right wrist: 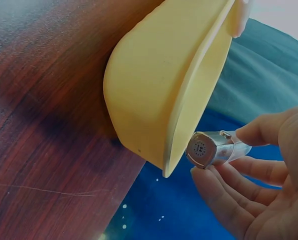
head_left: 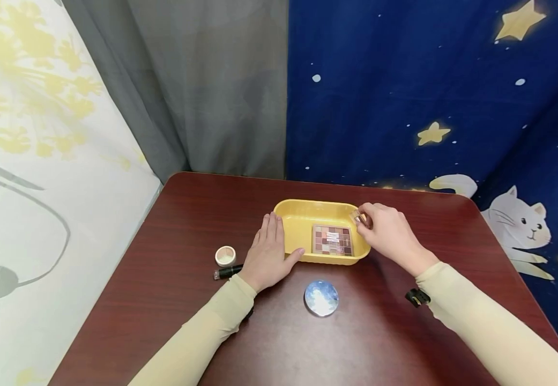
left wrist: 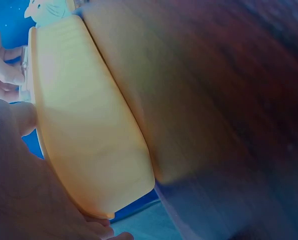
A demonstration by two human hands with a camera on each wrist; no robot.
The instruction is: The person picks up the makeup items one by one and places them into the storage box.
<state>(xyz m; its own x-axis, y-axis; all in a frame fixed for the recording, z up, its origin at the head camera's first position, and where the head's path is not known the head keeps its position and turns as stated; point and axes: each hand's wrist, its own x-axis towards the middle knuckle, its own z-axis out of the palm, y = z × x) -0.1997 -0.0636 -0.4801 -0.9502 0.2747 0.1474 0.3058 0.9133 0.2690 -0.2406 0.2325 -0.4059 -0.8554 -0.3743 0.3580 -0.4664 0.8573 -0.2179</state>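
A yellow tray (head_left: 298, 220) stands on the table, with a square palette (head_left: 333, 240) of coloured pans lying inside toward its right. My left hand (head_left: 270, 257) lies against the tray's left end, fingers straight and thumb over the near rim. At the right end, my right hand (head_left: 392, 236) pinches a small clear and silver tube (right wrist: 216, 149) above the rim. In the right wrist view its round labelled end faces the camera, thumb and fingers on either side. The left wrist view shows the tray's outer wall (left wrist: 89, 115) with the tube beyond the rim.
A round blue compact (head_left: 321, 298) lies on the table in front of the tray. Left of my left hand are a small round pot (head_left: 225, 256) and a black stick-like item (head_left: 228, 272), partly behind that hand. Curtains hang behind the table (head_left: 201, 203).
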